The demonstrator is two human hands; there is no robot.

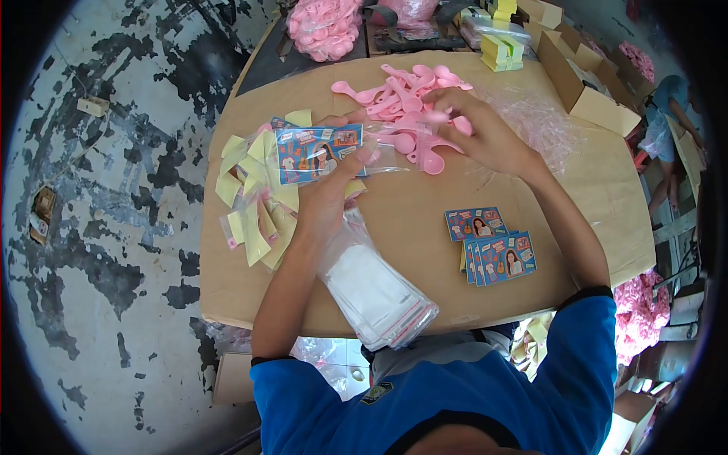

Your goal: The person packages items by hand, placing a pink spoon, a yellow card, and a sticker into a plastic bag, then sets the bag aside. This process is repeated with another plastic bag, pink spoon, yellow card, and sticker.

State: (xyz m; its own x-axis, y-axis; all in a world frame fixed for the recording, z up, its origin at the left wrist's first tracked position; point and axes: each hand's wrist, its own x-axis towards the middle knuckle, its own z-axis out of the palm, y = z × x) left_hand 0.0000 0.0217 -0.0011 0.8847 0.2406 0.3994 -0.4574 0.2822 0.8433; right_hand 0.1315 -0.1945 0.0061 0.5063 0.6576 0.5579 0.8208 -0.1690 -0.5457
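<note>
My left hand (327, 186) is closed on a clear plastic bag (392, 161) with a blue printed card (303, 161) in it; the bag's end points to the right. My right hand (489, 135) is beside that end, its fingers curled around a pink plastic spoon (435, 117) that is slightly blurred. Just beyond both hands lies a heap of pink spoons (406, 89). Below my left wrist, a stack of flat clear bags (375, 292) reaches over the table's near edge. Several blue cards (504, 256) lie overlapping near my right forearm.
Filled bags with pale yellow cards (258, 220) pile up on the table's (402, 220) left side. Plastic scraps (538, 125) lie to the right. At the back are a pink bundle (324, 26), yellow card stacks (502, 51) and an open carton (584, 87). Another person (671, 114) is at far right.
</note>
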